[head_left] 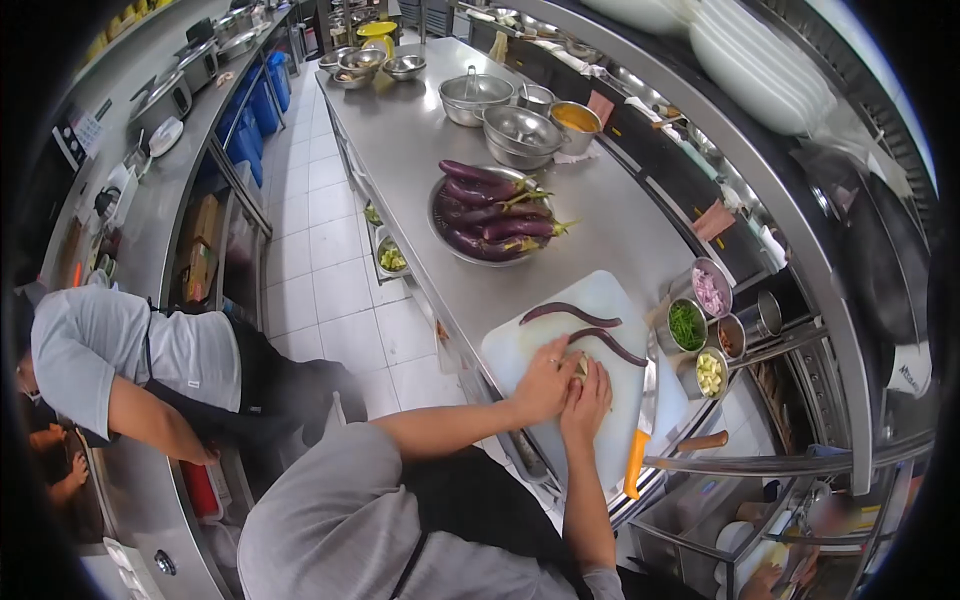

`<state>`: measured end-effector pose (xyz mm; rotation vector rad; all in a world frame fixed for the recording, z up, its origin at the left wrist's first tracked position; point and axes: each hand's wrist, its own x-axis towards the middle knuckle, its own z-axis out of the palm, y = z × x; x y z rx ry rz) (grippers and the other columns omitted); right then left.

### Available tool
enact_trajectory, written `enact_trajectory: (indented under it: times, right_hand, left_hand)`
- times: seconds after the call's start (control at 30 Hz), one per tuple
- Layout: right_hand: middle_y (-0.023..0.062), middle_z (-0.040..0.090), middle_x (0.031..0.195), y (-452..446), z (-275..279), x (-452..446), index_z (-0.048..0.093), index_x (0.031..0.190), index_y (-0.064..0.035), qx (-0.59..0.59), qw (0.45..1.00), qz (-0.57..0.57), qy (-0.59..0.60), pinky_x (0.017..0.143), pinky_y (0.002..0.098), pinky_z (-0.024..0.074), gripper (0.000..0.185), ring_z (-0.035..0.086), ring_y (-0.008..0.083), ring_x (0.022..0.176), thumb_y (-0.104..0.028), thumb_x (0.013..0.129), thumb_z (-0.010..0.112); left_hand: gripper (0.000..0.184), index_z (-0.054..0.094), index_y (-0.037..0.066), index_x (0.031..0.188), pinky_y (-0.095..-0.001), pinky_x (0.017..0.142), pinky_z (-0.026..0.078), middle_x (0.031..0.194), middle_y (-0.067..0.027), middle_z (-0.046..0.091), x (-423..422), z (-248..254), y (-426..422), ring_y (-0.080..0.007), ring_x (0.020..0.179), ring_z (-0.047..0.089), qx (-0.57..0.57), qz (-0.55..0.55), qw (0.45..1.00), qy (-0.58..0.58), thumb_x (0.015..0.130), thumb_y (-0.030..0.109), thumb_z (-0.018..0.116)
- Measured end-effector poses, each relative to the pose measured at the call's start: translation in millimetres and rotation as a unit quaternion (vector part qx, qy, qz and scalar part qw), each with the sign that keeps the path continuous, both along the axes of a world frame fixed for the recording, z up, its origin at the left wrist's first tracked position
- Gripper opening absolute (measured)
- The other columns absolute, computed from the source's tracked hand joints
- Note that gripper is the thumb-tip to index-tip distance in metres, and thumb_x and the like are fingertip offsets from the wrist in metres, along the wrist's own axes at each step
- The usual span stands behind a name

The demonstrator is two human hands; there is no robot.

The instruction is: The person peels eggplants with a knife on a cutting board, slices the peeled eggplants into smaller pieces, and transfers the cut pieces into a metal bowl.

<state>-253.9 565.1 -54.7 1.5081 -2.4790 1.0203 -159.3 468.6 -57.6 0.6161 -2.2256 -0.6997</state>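
Observation:
A white cutting board (pixel 510 345) lies on the steel counter in front of me, with two long purple-skinned eggplant strips, one farther back (pixel 570 310) and one nearer (pixel 615 345). My left hand (pixel 545 382) and my right hand (pixel 587 402) meet over the board, fingers closed around a small pale green piece (pixel 581 366) that they mostly hide. The left fingertips are close to the end of the nearer strip. A knife with an orange handle (pixel 635 463) rests along the board's right edge, apart from both hands.
Whole eggplants fill a steel bowl (pixel 435 225) behind the board. Metal cups of chopped pink onion (pixel 711 292), green herbs (pixel 686 328) and pale cubes (pixel 709 372) stand at right. A wooden handle (pixel 703 441) lies nearby. Another person (pixel 190 360) bends at the left counter.

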Motion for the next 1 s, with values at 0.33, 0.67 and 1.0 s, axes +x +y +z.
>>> enact_trajectory:
  times: [0.33, 0.67, 1.0]
  right_hand:
    - [0.0243, 0.056, 0.140, 4, -4, 1, 0.056, 0.143, -0.0035, -0.021, 0.998, -0.034, 0.054, 0.111, 0.0579, 0.0370, 0.049, 0.050, 0.0460, 0.131, -0.028, 0.100, 0.059]
    - [0.0273, 0.048, 0.150, -21, 50, -8, 0.053, 0.148, -0.0031, -0.094, 0.993, 0.042, 0.052, 0.114, 0.0581, 0.0350, 0.060, 0.044, 0.0460, 0.138, -0.025, 0.094, 0.069]
    - [0.0238, 0.044, 0.154, -190, 121, 12, 0.044, 0.157, -0.0134, 0.051, 0.915, 0.375, 0.140, 0.118, 0.0541, 0.0341, 0.077, 0.042, 0.0447, 0.142, -0.018, 0.087, 0.076]
  left_hand:
    - [0.055, 0.055, -0.004, 0.140, -0.0521, 0.117, 0.039, 0.150, -0.0304, 0.044, 10, -5, -4, -0.0497, 0.140, 0.043, 0.075, -0.097, 0.989, 0.080, 0.087, 0.002, 0.068]
    - [0.062, 0.056, 0.004, 0.140, -0.0523, 0.114, 0.040, 0.150, -0.0275, 0.044, 43, 7, -2, -0.0492, 0.138, 0.044, 0.138, -0.074, 0.980, 0.126, 0.079, -0.003, 0.064]
    - [0.060, 0.056, 0.005, 0.139, -0.0525, 0.110, 0.042, 0.144, -0.0234, 0.048, 143, 24, -21, -0.0444, 0.133, 0.047, -0.005, 0.044, 0.994, 0.104, 0.080, 0.001, 0.062]
